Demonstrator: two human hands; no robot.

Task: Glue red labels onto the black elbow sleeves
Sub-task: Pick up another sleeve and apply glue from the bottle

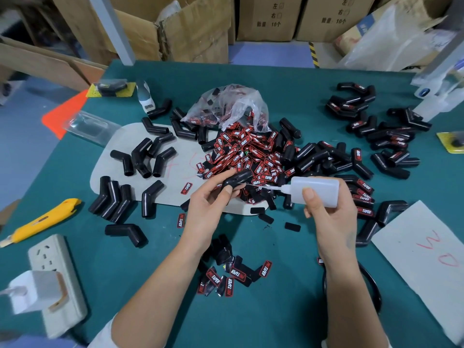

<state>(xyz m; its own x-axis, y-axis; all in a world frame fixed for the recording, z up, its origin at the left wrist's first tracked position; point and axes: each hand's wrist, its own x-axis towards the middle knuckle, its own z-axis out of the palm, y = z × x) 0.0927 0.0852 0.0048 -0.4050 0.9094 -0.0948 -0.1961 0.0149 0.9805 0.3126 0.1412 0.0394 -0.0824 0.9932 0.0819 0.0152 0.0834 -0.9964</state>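
Black rubber shows between the fingers of the left hand (209, 199), which pinches one elbow sleeve (237, 179) near the surface's (288, 310) centre. At its three o'clock, the right hand (329, 212) grips a translucent glue bottle (315, 190), needle tip touching the sleeve. Red labels (247, 156) lie heaped at twelve o'clock, spilling from a plastic bag (226, 106).

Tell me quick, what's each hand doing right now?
Left hand: holding a black elbow sleeve.
Right hand: holding a white glue bottle, nozzle aimed at the sleeve.
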